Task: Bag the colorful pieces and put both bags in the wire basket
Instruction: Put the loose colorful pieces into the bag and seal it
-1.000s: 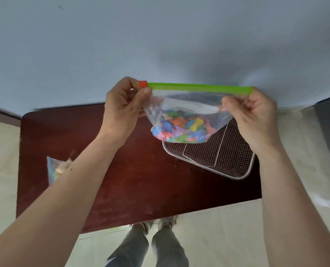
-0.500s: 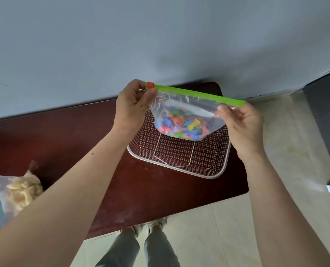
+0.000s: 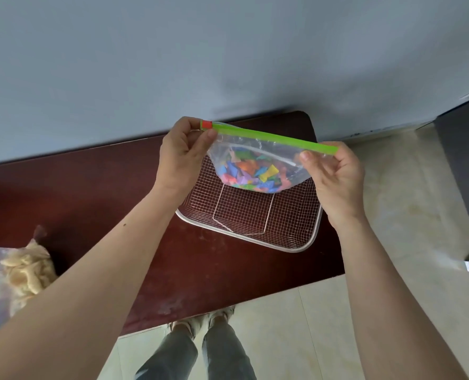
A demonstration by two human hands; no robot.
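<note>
Green zipper strip (image 3: 277, 138) tops a clear zip bag (image 3: 258, 157) of colorful pieces (image 3: 255, 174), held in the air just above the wire basket (image 3: 296, 229) on the dark red counter (image 3: 91, 187). Left hand (image 3: 180, 157) has its grip pinched on the corner by the red slider (image 3: 206, 124), and right hand (image 3: 334, 171) pinches the opposite end of the strip. Another bag (image 3: 14, 275), of pale pieces, lies at the counter's left edge, well apart from the basket.
</note>
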